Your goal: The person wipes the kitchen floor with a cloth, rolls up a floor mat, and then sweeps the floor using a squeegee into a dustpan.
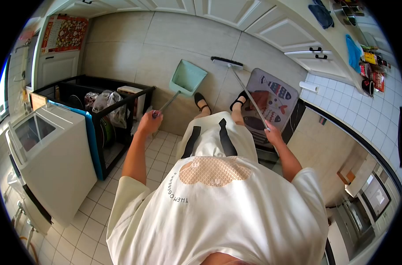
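My left hand (149, 122) is closed round the upper end of the long handle of a pale green dustpan (187, 78). The dustpan's scoop rests on the tiled floor, in front of and left of my feet. In my right hand (274, 134) is the grey pole of a broom (246, 90), fingers wrapped round it near its top. The broom's head, with dark bristles and a white back, lies on the floor ahead of my right foot. A gap of bare floor separates the broom head from the dustpan. What lies inside the scoop is too small to make out.
A grey mat with fish pictures (278, 86) lies right of my feet. To the left stand a black-framed rack (117, 154) holding bags and a white washing machine (55, 150). White cabinets (227, 13) line the far side. A counter (338, 48) with packets runs along the right.
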Motion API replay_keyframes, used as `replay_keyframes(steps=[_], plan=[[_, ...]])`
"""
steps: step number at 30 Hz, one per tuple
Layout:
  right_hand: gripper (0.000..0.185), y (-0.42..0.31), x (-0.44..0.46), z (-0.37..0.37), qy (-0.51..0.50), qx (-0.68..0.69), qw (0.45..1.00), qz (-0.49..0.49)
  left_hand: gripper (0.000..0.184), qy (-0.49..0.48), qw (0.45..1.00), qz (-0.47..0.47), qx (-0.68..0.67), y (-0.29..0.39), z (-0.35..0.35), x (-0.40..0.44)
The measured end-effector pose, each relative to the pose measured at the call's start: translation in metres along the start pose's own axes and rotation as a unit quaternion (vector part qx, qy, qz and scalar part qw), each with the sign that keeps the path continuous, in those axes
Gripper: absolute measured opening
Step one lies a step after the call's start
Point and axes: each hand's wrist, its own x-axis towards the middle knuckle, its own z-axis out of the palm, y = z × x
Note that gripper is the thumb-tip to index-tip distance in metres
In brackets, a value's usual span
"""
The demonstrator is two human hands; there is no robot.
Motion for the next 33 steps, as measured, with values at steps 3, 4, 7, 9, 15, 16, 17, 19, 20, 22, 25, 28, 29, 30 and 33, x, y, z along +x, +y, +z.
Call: replay_keyframes(steps=[3,4,7,9,15,16,17,19,20,22,25,28,29,30,33], plan=[[0.049,0.006,-0.006,0.011,0.046,0.028,0.998,0.014,0.030,-0.027,0.999,0.034,0.013,0.000,-0.006,0.006],[0.048,0.003,-0.001,0.012,0.030,0.118,0.991,0.064,0.030,-0.022,0.998,0.055,0.033,-0.004,-0.007,0.009],[0.049,-0.034,0.006,-0.004,0.000,0.314,0.936,0.159,0.030,-0.015,0.994,0.092,0.064,-0.012,-0.006,0.023],[0.050,-0.059,0.014,-0.008,-0.013,0.415,0.887,0.201,0.030,-0.014,0.992,0.107,0.073,-0.009,-0.007,0.026],[0.055,-0.110,0.012,0.028,-0.055,0.496,0.835,0.232,0.030,-0.038,0.988,0.105,0.107,-0.005,-0.010,0.036],[0.053,-0.118,0.008,0.031,-0.079,0.493,0.835,0.232,0.030,-0.036,0.987,0.114,0.110,-0.008,-0.010,0.041],[0.051,-0.123,0.003,0.032,-0.103,0.490,0.834,0.233,0.030,-0.033,0.985,0.123,0.114,-0.013,-0.009,0.045],[0.051,-0.134,-0.014,0.021,-0.116,0.472,0.848,0.211,0.029,-0.034,0.986,0.120,0.108,-0.013,-0.012,0.047],[0.051,-0.133,-0.020,0.017,-0.115,0.487,0.837,0.222,0.029,-0.033,0.987,0.117,0.101,-0.012,-0.014,0.047],[0.051,-0.131,-0.032,0.011,-0.116,0.498,0.827,0.234,0.029,-0.044,0.989,0.103,0.099,-0.010,-0.018,0.047],[0.052,-0.125,-0.038,0.009,-0.089,0.544,0.796,0.250,0.029,-0.057,0.990,0.087,0.095,-0.005,-0.024,0.050],[0.052,-0.124,-0.022,0.018,-0.054,0.562,0.788,0.247,0.029,-0.052,0.987,0.104,0.109,-0.010,-0.022,0.061],[0.053,-0.127,-0.015,0.022,-0.054,0.622,0.732,0.271,0.029,-0.043,0.983,0.125,0.126,-0.012,-0.021,0.065],[0.055,-0.133,-0.007,0.025,-0.053,0.678,0.672,0.294,0.029,-0.043,0.984,0.123,0.124,-0.010,-0.021,0.066],[0.050,-0.157,0.010,0.047,-0.086,0.695,0.662,0.266,0.028,-0.041,0.986,0.115,0.116,-0.002,-0.021,0.068]])
